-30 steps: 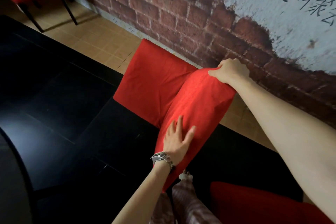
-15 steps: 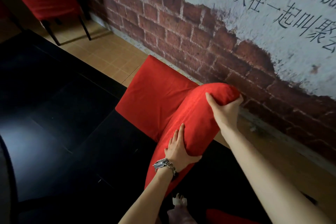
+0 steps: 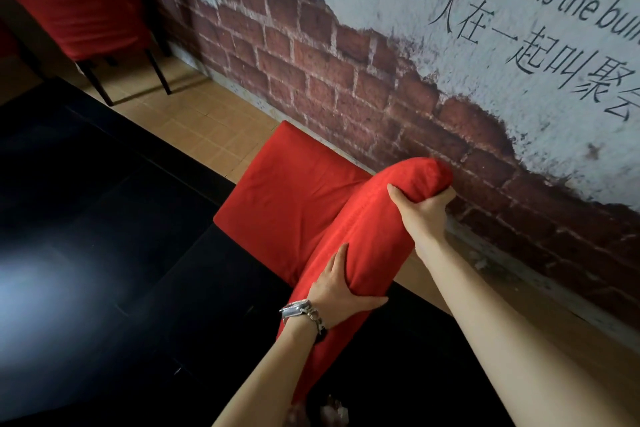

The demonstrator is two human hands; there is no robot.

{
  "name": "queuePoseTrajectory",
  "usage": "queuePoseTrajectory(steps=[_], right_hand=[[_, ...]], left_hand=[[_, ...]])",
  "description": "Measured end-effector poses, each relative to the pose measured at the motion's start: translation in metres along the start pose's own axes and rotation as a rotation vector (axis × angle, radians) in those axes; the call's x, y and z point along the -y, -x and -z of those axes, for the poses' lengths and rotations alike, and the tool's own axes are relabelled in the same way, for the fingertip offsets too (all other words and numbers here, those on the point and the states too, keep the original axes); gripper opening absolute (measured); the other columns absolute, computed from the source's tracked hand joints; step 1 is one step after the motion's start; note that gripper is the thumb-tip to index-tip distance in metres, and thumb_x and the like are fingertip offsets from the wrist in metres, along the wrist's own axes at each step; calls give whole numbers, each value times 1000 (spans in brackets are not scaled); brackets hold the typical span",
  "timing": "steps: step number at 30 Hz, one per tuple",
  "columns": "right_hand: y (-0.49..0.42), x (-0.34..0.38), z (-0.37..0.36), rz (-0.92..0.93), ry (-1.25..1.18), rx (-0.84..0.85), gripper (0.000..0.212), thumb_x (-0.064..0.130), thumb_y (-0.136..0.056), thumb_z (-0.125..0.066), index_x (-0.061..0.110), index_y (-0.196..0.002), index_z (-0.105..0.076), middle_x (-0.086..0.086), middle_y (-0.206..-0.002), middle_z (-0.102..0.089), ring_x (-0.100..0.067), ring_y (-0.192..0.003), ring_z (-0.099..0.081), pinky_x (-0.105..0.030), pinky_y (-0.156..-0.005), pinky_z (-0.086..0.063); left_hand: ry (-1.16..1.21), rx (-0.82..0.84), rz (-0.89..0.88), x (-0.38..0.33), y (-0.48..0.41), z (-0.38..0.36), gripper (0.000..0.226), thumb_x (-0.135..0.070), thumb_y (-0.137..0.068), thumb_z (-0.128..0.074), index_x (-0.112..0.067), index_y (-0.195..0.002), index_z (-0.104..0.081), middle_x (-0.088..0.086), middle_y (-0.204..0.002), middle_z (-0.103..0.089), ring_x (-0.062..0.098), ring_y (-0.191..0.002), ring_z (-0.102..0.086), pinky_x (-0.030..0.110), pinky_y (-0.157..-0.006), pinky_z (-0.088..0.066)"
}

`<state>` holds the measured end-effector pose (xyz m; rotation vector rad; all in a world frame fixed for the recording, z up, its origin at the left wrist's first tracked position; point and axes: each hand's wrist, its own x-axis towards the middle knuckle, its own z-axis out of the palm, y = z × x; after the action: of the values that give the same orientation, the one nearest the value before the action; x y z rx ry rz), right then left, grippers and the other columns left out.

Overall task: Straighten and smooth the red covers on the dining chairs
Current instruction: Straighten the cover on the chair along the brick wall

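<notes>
Right hand (image 3: 420, 215) regripped cover (image 3: 363, 246) beside brick wall (image 3: 311, 55).

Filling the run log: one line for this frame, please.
phase: straightening cover | left hand: grips cover low | right hand: grips cover near top | seat: red, covered

Two chairs with red covers are in view: the near chair (image 3: 298, 191) and the far chair (image 3: 69, 0), whose two dark legs show. There are two hands, the left hand (image 3: 339, 291) and the right hand (image 3: 420, 215). One metal wristwatch (image 3: 299, 310), one black surface (image 3: 104, 218) and one brick-patterned wall (image 3: 311, 55) complete the count.
</notes>
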<state>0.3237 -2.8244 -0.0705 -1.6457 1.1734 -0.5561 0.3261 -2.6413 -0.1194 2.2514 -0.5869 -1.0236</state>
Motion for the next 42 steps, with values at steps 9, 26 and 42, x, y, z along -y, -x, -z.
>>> queuePoseTrajectory(steps=[9, 26, 42], right_hand=[[-18, 2, 2, -13, 43, 24, 92, 35, -76, -79, 6, -141, -21, -19, -132, -50, -30, -113, -55, -26, -87, -37], [-65, 71, -35, 216, 247, 163, 91, 40, -70, -82, 12, -138, -30, -20, -129, -56, -33, -117, -56, -36, -101, -42], [-106, 169, -117, 294, 341, 291, 96, 44, -73, -79, 6, -145, -27, -18, -137, -52, -30, -126, -50, -41, -107, -38]], left_hand=[[57, 227, 50, 9, -8, 15, 130, -64, -59, -78, -43, -146, 15, -10, -159, 8, 12, -147, -5, 47, -117, -21], [306, -61, 14, -37, -36, 4, 117, -68, -66, -68, -50, -143, 17, -6, -160, -7, 19, -143, -25, 37, -114, -30], [248, -253, -130, -47, -75, 107, 115, -74, -68, -61, -43, -146, 17, -11, -159, -10, 17, -140, -32, 34, -109, -36]])
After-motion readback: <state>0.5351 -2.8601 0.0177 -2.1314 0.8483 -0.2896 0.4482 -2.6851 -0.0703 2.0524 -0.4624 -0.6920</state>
